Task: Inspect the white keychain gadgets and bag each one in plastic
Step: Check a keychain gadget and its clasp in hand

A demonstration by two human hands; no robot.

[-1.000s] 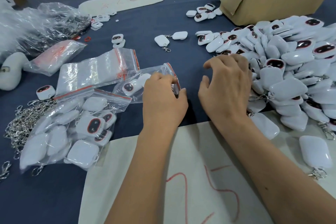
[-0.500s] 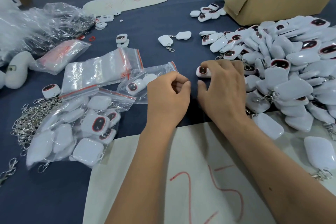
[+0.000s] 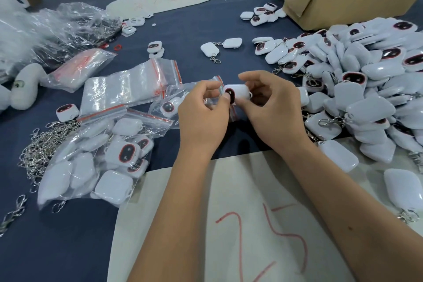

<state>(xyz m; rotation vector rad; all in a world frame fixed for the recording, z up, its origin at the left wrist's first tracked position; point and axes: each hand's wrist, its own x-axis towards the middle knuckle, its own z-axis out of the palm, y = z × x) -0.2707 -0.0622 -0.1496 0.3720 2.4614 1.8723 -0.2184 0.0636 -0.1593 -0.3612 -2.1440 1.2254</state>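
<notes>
A white keychain gadget with a dark red-rimmed face is held above the blue table between both hands. My left hand pinches its face end with thumb and fingers. My right hand curls round its other end. Just left of the hands lies a clear zip bag with one gadget inside. A large heap of loose white gadgets covers the right side. A stack of empty zip bags lies to the left.
A big bag of packed gadgets and a pile of metal clasps lie front left. A cardboard box with a red sign stands back right. White paper marked in red lies under my forearms. Crumpled plastic sits back left.
My right hand picked a gadget from the edge of the heap and lifted it. My left hand let go of the zip bag and took hold of the gadget's other end.
</notes>
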